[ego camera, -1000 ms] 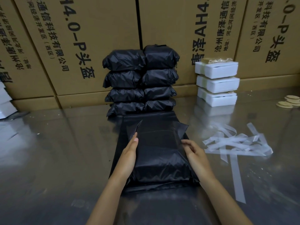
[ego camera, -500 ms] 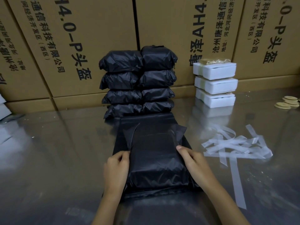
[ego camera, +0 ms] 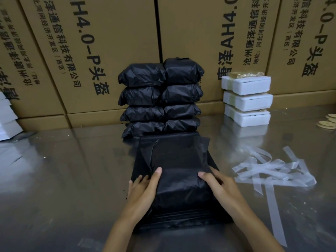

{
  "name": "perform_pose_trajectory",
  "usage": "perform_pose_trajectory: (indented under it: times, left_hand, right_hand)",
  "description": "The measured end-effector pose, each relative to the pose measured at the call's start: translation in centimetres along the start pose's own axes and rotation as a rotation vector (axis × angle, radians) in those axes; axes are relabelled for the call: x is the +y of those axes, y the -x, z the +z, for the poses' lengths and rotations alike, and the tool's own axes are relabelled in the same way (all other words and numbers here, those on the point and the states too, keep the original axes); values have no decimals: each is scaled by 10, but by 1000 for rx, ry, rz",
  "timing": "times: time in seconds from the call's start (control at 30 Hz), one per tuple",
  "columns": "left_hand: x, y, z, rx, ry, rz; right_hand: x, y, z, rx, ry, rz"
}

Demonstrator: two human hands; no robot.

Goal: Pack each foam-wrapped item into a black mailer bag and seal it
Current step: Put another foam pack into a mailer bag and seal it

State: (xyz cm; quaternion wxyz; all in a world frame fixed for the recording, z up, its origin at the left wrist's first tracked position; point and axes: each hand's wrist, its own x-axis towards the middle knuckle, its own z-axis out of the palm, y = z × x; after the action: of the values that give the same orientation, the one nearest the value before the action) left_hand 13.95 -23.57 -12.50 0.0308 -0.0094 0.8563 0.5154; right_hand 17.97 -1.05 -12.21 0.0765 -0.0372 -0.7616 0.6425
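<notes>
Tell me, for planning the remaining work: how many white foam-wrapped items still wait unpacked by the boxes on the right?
3, in one stack: top, middle, bottom. More may sit hidden behind.

The left hand (ego camera: 143, 188) and right hand (ego camera: 218, 186) press flat on both sides of a black bag (ego camera: 180, 184). Beyond the hands stands a stack of packed bags (ego camera: 161, 99). Right of the right hand lie clear strips (ego camera: 272, 170).
</notes>
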Motion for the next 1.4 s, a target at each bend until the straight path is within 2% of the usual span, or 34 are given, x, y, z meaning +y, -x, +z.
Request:
perform_pose_trajectory:
  times: [0.1,0.17,0.27,0.33,0.43,0.6,0.7,0.8,0.9,1.0,1.07,1.3,1.4]
  left_hand:
    - [20,-5,-7,-142,216,80]
    - [44,-18,-16,-174,305,162]
    - [99,-44,-39,-277,267,276]
    - [132,-67,-55,-317,187,383]
    - [171,-106,-76,-189,107,486]
    - [224,-186,-113,168,235,544]
    - [242,-237,-127,359,249,559]
    - [235,-278,-127,490,133,446]
    - [227,-304,-128,558,46,399]
    - [237,-325,-135,596,-12,379]
    - [243,-337,-138,588,-29,312]
    - [249,-358,-135,607,-57,233]
    - [246,-346,-124,701,19,228]
  right_hand:
    - [-11,-4,1,-60,-107,-82]
    - [-26,-11,4,-113,-237,-99]
    - [-66,-42,0,16,-371,-168]
    - [-105,-74,-6,119,-371,-218]
    - [-159,-126,-10,128,-350,-270]
    - [-243,-223,-3,-50,-376,-387]
    - [-267,-287,19,48,-150,-328]
    - [-255,-333,37,172,203,-250]
    - [-239,-362,41,209,475,-306]
    - [-236,-381,40,338,622,-412]
    - [-237,-392,42,382,700,-415]
    - [-235,-412,46,352,728,-331]
    - [-231,-402,47,333,755,-354]
